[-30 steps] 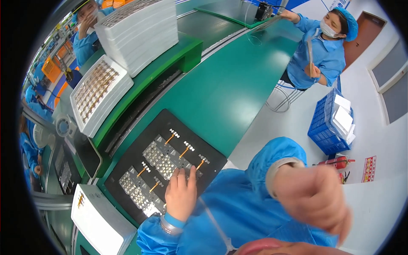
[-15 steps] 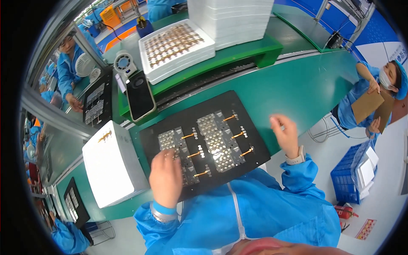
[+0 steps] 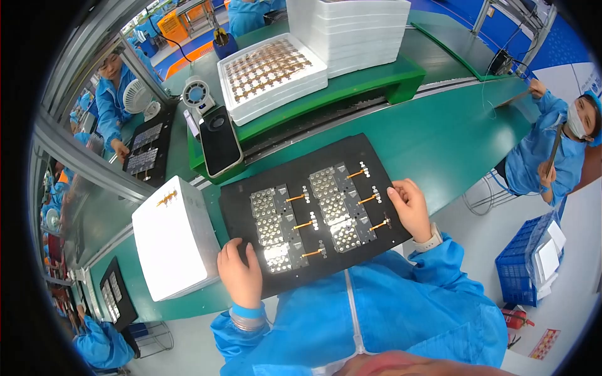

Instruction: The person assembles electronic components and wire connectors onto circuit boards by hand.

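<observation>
there's my left hand [image 3: 241,276] at the black board's [image 3: 285,175] left edge, my right hand [image 3: 414,210] at its right, fingers [image 3: 404,193] bent; whether they're gripping, i can't tell!

"What stretched across the room?"
"A long green worktop [image 3: 458,138], catching a soft sheen of light."
"And underfoot?"
"Pale grey floor [image 3: 467,244], with a metal-legged stool [image 3: 484,202] beside the worktop."
"The edges?"
"A metal frame [image 3: 88,164] crossed the left. A white wall [image 3: 577,297] rose at right, and blue panelling [image 3: 560,49] filled the upper right."
</observation>
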### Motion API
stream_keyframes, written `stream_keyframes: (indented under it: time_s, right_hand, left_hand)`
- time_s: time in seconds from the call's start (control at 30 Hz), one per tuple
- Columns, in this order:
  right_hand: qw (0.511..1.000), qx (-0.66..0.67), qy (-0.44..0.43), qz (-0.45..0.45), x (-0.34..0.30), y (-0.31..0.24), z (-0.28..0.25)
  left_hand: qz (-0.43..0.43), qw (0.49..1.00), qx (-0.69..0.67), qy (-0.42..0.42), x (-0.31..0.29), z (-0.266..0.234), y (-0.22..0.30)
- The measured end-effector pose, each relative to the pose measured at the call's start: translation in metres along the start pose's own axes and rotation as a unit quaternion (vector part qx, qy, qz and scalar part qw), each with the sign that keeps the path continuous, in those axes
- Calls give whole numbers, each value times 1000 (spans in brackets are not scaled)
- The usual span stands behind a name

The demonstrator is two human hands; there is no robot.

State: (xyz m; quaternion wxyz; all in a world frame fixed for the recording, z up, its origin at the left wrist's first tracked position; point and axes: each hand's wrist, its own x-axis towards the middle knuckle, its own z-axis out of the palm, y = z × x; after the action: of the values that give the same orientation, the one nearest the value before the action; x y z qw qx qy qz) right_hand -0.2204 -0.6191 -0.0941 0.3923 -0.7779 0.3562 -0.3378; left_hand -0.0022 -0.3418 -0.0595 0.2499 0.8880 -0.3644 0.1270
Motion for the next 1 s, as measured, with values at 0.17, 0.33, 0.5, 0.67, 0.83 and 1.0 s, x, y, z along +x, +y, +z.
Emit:
stream_keyframes:
  time_s: [0.17, 0.33, 0.5, 0.67, 0.83, 1.0]
  right_hand:
    - [930, 327, -14, 168, -2, 12, -57]
    - [942, 295, 86, 132, -16, 54, -152]
    - [899, 363, 191, 157, -67, 105, -234]
    - [866, 358, 310, 159, -77, 131, -215]
    - [879, 334, 301, 157, -64, 177, -205]
    - [879, -207, 429, 33, -32, 96, -162]
  left_hand:
    - [-68, 969, -232, -57, 6, 4, 33]
    - [37, 890, -429, -147, 18, 13, 78]
    - [138, 943, -272, -134, 29, 10, 69]
    - [128, 958, -188, -174, 28, 6, 59]
    - [129, 962, -125, -207, 20, 12, 52]
    - [101, 973, -93, -184, 7, 25, 51]
